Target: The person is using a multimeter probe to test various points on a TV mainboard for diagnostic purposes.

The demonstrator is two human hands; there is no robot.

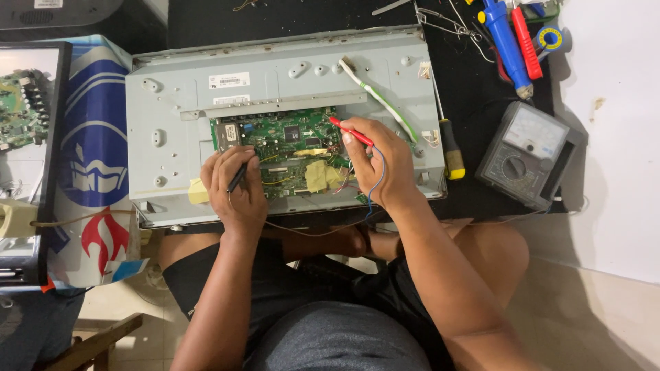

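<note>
A green circuit board [289, 141] sits in the grey metal back panel [275, 89] of a flat screen lying face down. My left hand [234, 185] grips a black test probe [238, 175] with its tip on the board's left part. My right hand [381, 161] pinches a red test probe [349, 130] whose tip touches the board's upper right. Thin wires run from both probes toward my lap. Yellowish tape patches [320, 175] cover the board's lower edge.
A grey analog multimeter [526, 154] lies to the right. A yellow-handled screwdriver [450, 148] and a green-white toothbrush [378, 96] rest on the panel. A blue desoldering pump [507, 45], red tool and tweezers lie top right. A blue-white box [96, 151] and another board [17, 110] stand left.
</note>
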